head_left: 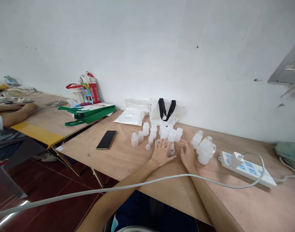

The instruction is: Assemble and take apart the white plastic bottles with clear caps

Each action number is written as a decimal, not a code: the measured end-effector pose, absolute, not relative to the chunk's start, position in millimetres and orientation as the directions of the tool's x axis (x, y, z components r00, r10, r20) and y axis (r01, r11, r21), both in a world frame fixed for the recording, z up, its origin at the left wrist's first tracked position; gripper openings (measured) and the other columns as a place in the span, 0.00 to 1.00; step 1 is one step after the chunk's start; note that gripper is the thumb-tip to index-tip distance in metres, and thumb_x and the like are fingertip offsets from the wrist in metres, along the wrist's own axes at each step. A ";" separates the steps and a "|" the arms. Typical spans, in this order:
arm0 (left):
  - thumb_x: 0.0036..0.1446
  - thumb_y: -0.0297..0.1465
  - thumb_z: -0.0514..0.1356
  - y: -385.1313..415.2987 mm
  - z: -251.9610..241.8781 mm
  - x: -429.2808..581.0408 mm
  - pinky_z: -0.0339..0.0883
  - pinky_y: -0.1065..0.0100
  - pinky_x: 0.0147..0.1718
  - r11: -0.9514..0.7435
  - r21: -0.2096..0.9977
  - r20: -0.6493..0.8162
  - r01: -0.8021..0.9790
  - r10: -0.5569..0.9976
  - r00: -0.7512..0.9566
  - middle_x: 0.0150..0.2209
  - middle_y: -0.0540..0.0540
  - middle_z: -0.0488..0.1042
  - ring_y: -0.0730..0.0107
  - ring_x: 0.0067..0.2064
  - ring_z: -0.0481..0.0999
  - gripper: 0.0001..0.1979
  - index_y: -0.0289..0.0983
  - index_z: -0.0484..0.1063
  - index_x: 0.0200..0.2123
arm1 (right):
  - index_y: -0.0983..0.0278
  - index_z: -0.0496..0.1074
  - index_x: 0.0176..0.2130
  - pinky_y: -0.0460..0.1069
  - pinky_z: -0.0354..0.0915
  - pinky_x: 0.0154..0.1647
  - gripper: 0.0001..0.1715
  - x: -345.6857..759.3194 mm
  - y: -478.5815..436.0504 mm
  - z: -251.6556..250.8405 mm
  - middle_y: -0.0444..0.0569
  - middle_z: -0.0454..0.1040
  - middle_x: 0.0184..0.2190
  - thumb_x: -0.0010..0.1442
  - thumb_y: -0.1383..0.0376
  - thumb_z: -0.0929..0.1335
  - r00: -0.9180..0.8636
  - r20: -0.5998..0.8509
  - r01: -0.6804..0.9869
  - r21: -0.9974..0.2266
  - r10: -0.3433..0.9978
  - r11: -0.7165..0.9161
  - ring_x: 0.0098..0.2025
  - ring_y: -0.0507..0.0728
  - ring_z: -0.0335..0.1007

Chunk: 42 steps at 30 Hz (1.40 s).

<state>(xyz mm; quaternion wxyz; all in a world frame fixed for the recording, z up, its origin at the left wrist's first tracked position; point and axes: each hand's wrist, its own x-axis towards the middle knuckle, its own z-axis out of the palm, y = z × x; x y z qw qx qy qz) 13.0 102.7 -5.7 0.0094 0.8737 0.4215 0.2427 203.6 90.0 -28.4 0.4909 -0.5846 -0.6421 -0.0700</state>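
Note:
My left hand (162, 154) lies with fingers spread over small clear plastic pieces, partly covering them. A clear fitting (172, 149) shows between my two hands. My right hand (188, 155) rests on the table to the right, fingers stretched out, with nothing visible in it. Just beyond my fingers stand several frosted white bottles (172, 135) without caps. To the left are a clear dome cap (134, 140), a second dome cap (140, 136) and a small clear ring piece (148, 147). Right of my right hand is a group of bottles with clear caps (206, 154).
A black phone (107, 140) lies left. Against the wall are a white plastic packet (130, 116) and a white bag with black handles (154, 112). A power strip (249, 169) sits right; its cable (113, 189) crosses above my forearms. Another person's hand (28, 108) is far left.

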 end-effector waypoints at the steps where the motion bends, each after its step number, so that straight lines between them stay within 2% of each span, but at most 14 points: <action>1: 0.60 0.56 0.58 103.0 -5.1 14.7 0.48 0.32 0.64 -0.638 0.230 0.408 0.735 0.749 0.522 0.70 0.34 0.56 0.38 0.70 0.54 0.38 0.42 0.60 0.67 | 0.60 0.70 0.57 0.61 0.64 0.62 0.29 203.3 79.0 -22.9 0.54 0.73 0.57 0.59 0.72 0.60 0.095 0.764 0.864 -0.382 0.638 0.328 0.60 0.62 0.68; 3: 0.61 0.55 0.58 104.2 -3.8 17.3 0.51 0.33 0.63 -0.635 0.246 0.398 0.732 0.755 0.522 0.70 0.35 0.57 0.39 0.69 0.55 0.37 0.45 0.61 0.67 | 0.58 0.71 0.56 0.62 0.60 0.63 0.26 206.7 59.2 -11.7 0.54 0.70 0.60 0.61 0.71 0.62 0.001 0.836 0.930 -0.202 0.549 0.307 0.61 0.63 0.66; 5: 0.61 0.54 0.59 105.6 -2.4 19.0 0.53 0.34 0.62 -0.649 0.263 0.395 0.714 0.747 0.534 0.69 0.36 0.58 0.40 0.68 0.57 0.34 0.47 0.62 0.66 | 0.59 0.71 0.55 0.64 0.57 0.64 0.21 215.4 45.4 -0.7 0.56 0.68 0.59 0.63 0.69 0.64 0.036 0.892 0.964 -0.150 0.450 0.219 0.62 0.65 0.64; 7: 0.61 0.53 0.60 106.6 -1.3 19.8 0.55 0.37 0.61 -0.670 0.277 0.402 0.689 0.732 0.550 0.69 0.38 0.58 0.41 0.67 0.59 0.33 0.49 0.63 0.65 | 0.61 0.66 0.58 0.67 0.55 0.64 0.24 227.4 39.2 9.3 0.60 0.66 0.59 0.63 0.63 0.67 0.195 0.916 0.967 -0.239 0.349 0.088 0.63 0.69 0.61; 9: 0.62 0.51 0.60 106.9 -0.6 19.9 0.58 0.39 0.60 -0.685 0.284 0.412 0.671 0.719 0.559 0.68 0.38 0.58 0.41 0.66 0.60 0.32 0.50 0.62 0.66 | 0.64 0.59 0.63 0.69 0.56 0.63 0.36 239.4 39.3 16.4 0.65 0.63 0.61 0.61 0.55 0.69 0.374 0.886 0.921 -0.389 0.274 0.000 0.65 0.72 0.57; 11: 0.64 0.49 0.59 106.8 -0.7 19.4 0.60 0.41 0.59 -0.694 0.292 0.411 0.658 0.712 0.569 0.69 0.38 0.58 0.43 0.65 0.62 0.31 0.49 0.60 0.67 | 0.67 0.58 0.64 0.70 0.58 0.60 0.48 248.7 43.1 18.4 0.68 0.63 0.59 0.55 0.49 0.73 0.525 0.815 0.845 -0.534 0.246 -0.032 0.60 0.74 0.61; 13: 0.66 0.48 0.57 106.9 -2.0 18.4 0.61 0.43 0.60 -0.694 0.315 0.402 0.647 0.715 0.572 0.70 0.37 0.56 0.44 0.66 0.62 0.30 0.46 0.59 0.68 | 0.68 0.59 0.64 0.69 0.61 0.58 0.52 254.5 47.8 14.4 0.68 0.65 0.57 0.50 0.47 0.75 0.637 0.714 0.756 -0.652 0.292 -0.054 0.57 0.74 0.65; 17: 0.68 0.48 0.55 109.7 -9.2 17.0 0.61 0.46 0.62 -0.675 0.376 0.396 0.634 0.736 0.549 0.70 0.34 0.55 0.46 0.69 0.59 0.32 0.41 0.56 0.68 | 0.63 0.62 0.59 0.66 0.66 0.53 0.43 256.7 54.3 -3.3 0.65 0.70 0.54 0.51 0.48 0.73 0.766 0.494 0.584 -0.802 0.411 -0.127 0.53 0.73 0.69; 23: 0.67 0.51 0.54 117.7 -20.6 19.9 0.57 0.45 0.65 -0.697 0.364 0.425 0.617 0.714 0.556 0.71 0.30 0.54 0.45 0.71 0.55 0.38 0.36 0.50 0.70 | 0.63 0.65 0.52 0.61 0.68 0.45 0.36 231.0 55.2 -15.7 0.61 0.77 0.46 0.54 0.44 0.70 0.709 0.356 0.518 -0.848 0.609 -0.108 0.46 0.72 0.74; 29: 0.71 0.48 0.49 115.0 -9.3 18.1 0.51 0.41 0.67 -0.722 0.385 0.504 0.575 0.686 0.525 0.69 0.29 0.57 0.48 0.72 0.53 0.32 0.34 0.50 0.69 | 0.60 0.69 0.48 0.55 0.69 0.38 0.27 198.7 57.4 -14.2 0.53 0.80 0.39 0.56 0.47 0.69 0.308 0.371 0.682 -0.728 0.876 0.069 0.41 0.67 0.76; 31: 0.73 0.43 0.45 109.4 -2.2 13.5 0.50 0.44 0.69 -0.738 0.440 0.561 0.511 0.670 0.486 0.67 0.31 0.60 0.52 0.71 0.57 0.27 0.35 0.52 0.68 | 0.60 0.70 0.50 0.54 0.68 0.37 0.24 194.8 56.8 -14.8 0.52 0.80 0.40 0.57 0.53 0.67 0.208 0.364 0.755 -0.650 0.908 0.087 0.41 0.66 0.77; 33: 0.74 0.41 0.44 103.1 3.8 8.0 0.56 0.50 0.67 -0.752 0.508 0.597 0.421 0.659 0.457 0.63 0.34 0.66 0.57 0.66 0.64 0.24 0.35 0.56 0.65 | 0.60 0.70 0.52 0.53 0.68 0.37 0.23 193.1 54.8 -15.8 0.51 0.81 0.41 0.57 0.58 0.67 0.123 0.369 0.835 -0.540 0.921 0.105 0.42 0.66 0.78; 37: 0.69 0.44 0.54 94.4 9.2 0.2 0.70 0.60 0.54 -0.716 0.589 0.509 0.375 0.689 0.515 0.54 0.41 0.75 0.59 0.53 0.75 0.19 0.40 0.66 0.56 | 0.57 0.69 0.56 0.52 0.68 0.37 0.26 191.3 49.1 -15.7 0.51 0.81 0.45 0.58 0.61 0.68 -0.041 0.398 0.930 -0.321 0.916 0.180 0.43 0.64 0.79; 42: 0.63 0.43 0.60 92.5 9.0 1.3 0.71 0.67 0.38 -0.631 0.595 0.427 0.499 0.773 0.468 0.38 0.49 0.80 0.65 0.37 0.78 0.12 0.42 0.72 0.42 | 0.58 0.72 0.51 0.50 0.67 0.36 0.20 189.8 44.9 -10.9 0.51 0.82 0.39 0.58 0.60 0.70 -0.164 0.394 0.966 -0.121 0.904 0.228 0.40 0.63 0.79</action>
